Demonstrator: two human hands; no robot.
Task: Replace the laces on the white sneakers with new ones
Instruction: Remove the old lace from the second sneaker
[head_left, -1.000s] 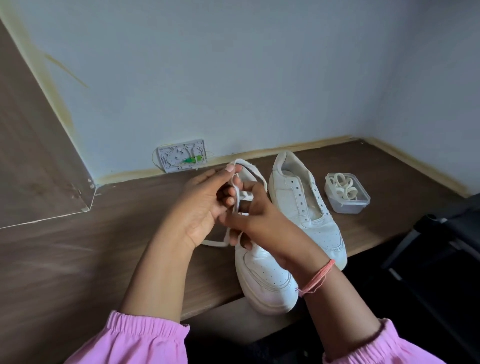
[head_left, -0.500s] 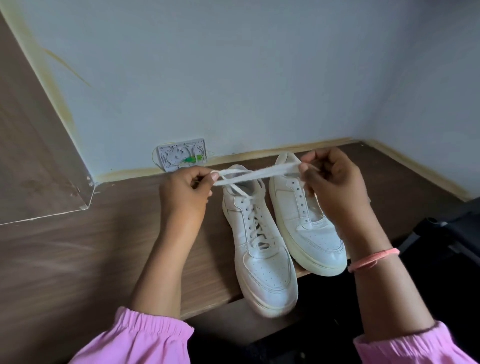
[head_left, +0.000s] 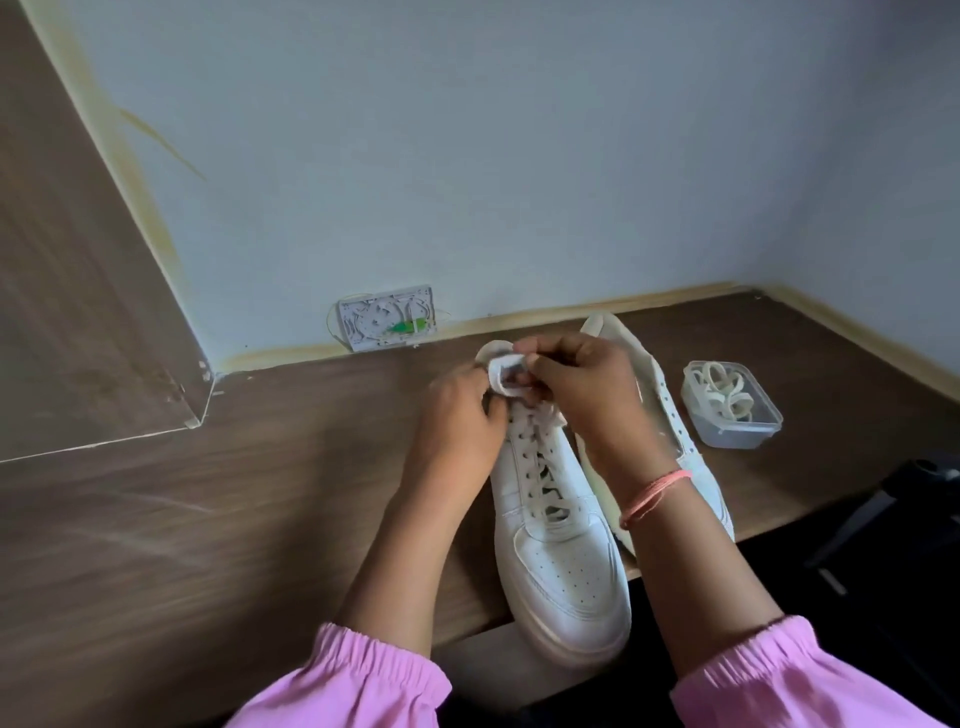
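Head view: the laced sneaker (head_left: 558, 525) is taken as landmark, toe overhanging the front edge of the wooden desk (head_left: 234, 519). At its ankle end a white lace (head_left: 503, 375) is pinched by both hands. The left hand (head_left: 460, 415) grips from the sneaker's left, the right hand (head_left: 582, 389) from its right, fingers curled narrow on a small loop — probably a bow being formed, w/ the loop kept taut so it won't slip. The second sneaker (head_left: 670, 415) lies touching the landmark's right side, its eyelets bare, so judged not yet relaced. Further right, well apart, more laces are kept in a clear plastic tub (head_left: 732, 405) — w/in reach.
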